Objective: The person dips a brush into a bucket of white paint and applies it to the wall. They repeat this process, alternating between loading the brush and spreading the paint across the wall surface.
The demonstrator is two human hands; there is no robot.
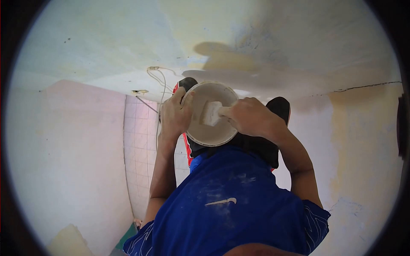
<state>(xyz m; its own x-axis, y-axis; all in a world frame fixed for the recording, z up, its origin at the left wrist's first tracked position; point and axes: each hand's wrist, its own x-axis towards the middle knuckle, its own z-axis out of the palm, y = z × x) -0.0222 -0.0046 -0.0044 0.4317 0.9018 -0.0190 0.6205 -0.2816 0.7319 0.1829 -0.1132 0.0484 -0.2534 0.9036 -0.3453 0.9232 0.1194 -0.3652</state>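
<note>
My left hand is closed on the left rim of a round white bucket, with the thumb over the edge. The bucket is held in front of my legs and tips its mouth up toward me. A whitish paste coats its inside wall. My right hand grips the handle of a putty knife from the right, fingers closed. The knife's wide blade lies inside the bucket and carries white paste. Most of its handle is hidden by my fingers.
A patchy plastered surface spreads ahead of me, with a cable hanging at the left. White tiles show at the left. A dark crack runs along the right side. My shoes are beyond the bucket.
</note>
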